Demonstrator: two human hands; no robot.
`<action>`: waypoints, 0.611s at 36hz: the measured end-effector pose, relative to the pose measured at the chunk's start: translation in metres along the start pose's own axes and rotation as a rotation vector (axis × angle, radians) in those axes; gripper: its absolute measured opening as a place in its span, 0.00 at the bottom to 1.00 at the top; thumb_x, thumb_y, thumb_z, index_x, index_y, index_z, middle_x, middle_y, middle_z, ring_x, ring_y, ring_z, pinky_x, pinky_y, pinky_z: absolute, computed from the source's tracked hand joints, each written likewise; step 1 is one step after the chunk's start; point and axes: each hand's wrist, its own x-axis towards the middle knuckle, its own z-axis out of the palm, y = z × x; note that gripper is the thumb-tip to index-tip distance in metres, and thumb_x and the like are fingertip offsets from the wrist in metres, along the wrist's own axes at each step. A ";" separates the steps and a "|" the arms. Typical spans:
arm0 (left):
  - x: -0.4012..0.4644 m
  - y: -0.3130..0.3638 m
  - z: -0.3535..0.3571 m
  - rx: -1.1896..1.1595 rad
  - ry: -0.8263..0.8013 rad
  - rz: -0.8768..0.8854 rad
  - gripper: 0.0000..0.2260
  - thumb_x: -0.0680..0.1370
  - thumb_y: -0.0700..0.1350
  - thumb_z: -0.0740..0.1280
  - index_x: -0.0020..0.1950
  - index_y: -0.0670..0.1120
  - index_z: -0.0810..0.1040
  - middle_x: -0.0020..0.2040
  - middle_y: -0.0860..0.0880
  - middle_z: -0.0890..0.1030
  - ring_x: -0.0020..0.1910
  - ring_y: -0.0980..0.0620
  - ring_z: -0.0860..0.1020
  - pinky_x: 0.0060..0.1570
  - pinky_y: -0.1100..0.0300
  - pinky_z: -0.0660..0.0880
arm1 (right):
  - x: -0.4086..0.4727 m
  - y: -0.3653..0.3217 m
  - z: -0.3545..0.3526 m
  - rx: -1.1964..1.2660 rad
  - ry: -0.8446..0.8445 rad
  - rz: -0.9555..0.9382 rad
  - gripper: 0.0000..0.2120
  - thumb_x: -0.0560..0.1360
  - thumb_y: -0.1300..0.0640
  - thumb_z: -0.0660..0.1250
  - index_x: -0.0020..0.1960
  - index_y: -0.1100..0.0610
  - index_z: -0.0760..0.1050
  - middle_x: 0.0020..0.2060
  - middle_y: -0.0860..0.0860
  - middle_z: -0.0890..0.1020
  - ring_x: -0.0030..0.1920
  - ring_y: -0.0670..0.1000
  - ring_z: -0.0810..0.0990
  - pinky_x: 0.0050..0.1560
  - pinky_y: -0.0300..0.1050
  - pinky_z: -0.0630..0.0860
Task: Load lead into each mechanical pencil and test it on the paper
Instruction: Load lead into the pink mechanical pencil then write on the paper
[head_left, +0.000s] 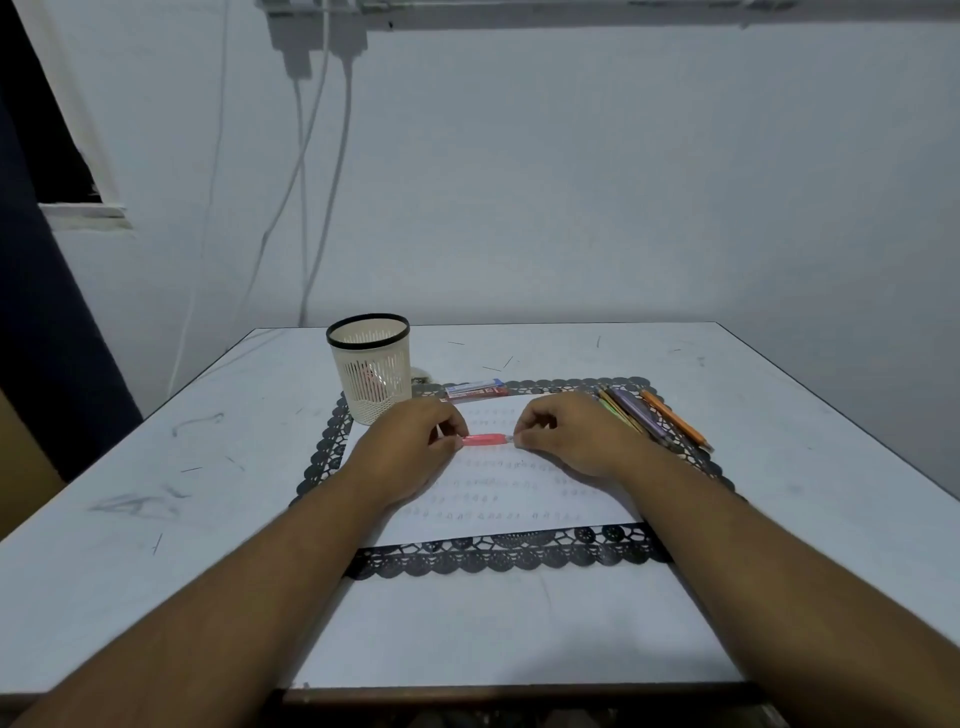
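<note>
At the centre of the frame both hands hold a pink pencil (484, 439) level above the paper (511, 493). The left hand (415, 441) pinches one end with curled fingers; the right hand (566, 434) pinches the other, seemingly at its tip or cap.

Rows of small marks already fill the paper, so some testing looks done. A bunch of pencils (652, 415) lies just right of the right hand on the mat (509, 558), and one pinkish item shows through the slats of the cup (370, 366) at upper left of centre. The lead case (475, 389) lies just above the hands. Which pencils are loaded and which wait, I cannot tell; my guess is that the bunch is still to do.

Both ends of the pink pencil are hidden inside the fingers, so whether the cap is off or lead is going in is unclear. The marks are too faint to read.
</note>
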 end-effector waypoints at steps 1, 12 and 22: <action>0.000 0.000 0.000 -0.010 0.006 -0.001 0.03 0.80 0.45 0.71 0.51 0.51 0.84 0.46 0.59 0.80 0.45 0.60 0.77 0.44 0.61 0.74 | 0.000 -0.001 0.001 0.003 0.011 -0.004 0.04 0.78 0.51 0.75 0.45 0.47 0.85 0.42 0.44 0.85 0.45 0.48 0.82 0.45 0.45 0.76; 0.000 0.000 0.003 -0.073 -0.032 0.041 0.02 0.78 0.47 0.74 0.50 0.53 0.83 0.45 0.59 0.80 0.45 0.59 0.77 0.46 0.55 0.78 | -0.004 -0.009 0.013 0.031 0.029 -0.047 0.05 0.80 0.51 0.72 0.46 0.48 0.84 0.42 0.45 0.85 0.45 0.47 0.81 0.44 0.44 0.74; 0.001 -0.001 0.002 -0.076 -0.009 0.023 0.03 0.78 0.47 0.74 0.48 0.55 0.82 0.42 0.58 0.80 0.42 0.58 0.77 0.42 0.57 0.76 | -0.007 -0.013 0.015 0.078 0.035 -0.069 0.03 0.81 0.53 0.72 0.48 0.48 0.84 0.41 0.45 0.83 0.41 0.46 0.78 0.43 0.43 0.74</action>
